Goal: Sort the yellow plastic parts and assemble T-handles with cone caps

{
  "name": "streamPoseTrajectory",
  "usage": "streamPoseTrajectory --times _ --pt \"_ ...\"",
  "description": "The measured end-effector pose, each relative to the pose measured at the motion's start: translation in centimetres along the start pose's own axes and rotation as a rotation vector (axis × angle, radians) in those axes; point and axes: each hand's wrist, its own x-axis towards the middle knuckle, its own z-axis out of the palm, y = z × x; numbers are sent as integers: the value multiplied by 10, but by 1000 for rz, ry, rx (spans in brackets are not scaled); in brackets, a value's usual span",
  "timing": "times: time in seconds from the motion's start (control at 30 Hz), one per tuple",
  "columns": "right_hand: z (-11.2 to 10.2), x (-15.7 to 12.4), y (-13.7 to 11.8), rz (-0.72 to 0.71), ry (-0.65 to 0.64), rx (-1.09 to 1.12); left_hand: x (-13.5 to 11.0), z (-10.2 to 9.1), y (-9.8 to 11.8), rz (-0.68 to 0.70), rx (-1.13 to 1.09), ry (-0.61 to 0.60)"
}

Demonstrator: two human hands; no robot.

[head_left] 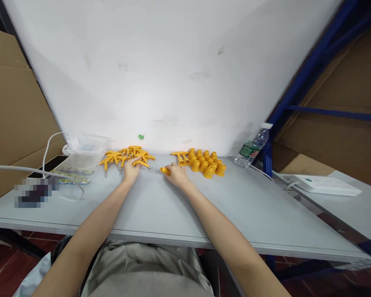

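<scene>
My left hand (130,170) is closed round the yellow handle of a corkscrew (141,163), whose metal spiral points right. Just past the tip of that spiral, my right hand (177,175) grips a yellow bell-shaped cap (164,170); the fingers cover part of it. The spiral and the cap appear slightly apart. Behind my left hand lies a pile of yellow-handled corkscrews (113,156). Several yellow caps (208,171) stand in rows to the right of my right hand. Beside them lie two corkscrews with caps fitted (179,157).
A plastic bottle (252,146) leans at the back right by a blue post (267,159). On the left are clear plastic bags (80,163), a dark phone (48,167) and a white cable (45,169). A white power strip (326,185) lies on the right-hand surface. A white panel (179,82) rises behind the table.
</scene>
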Motion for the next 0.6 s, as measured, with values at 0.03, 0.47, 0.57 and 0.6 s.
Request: streamPoseTrajectory --times 0.03,0.47,0.57,0.6 --pt "-1 -1 -2 -5 -3 -9 0 0 1 -28 -9 0" --pt "-6 -7 -19 38 28 -105 -9 2 15 -136 -127 17" --pt "-1 -5 -18 28 63 -11 -9 3 13 -124 -128 20" --pt "1 -4 -16 19 80 50 -9 4 11 -104 -129 20"
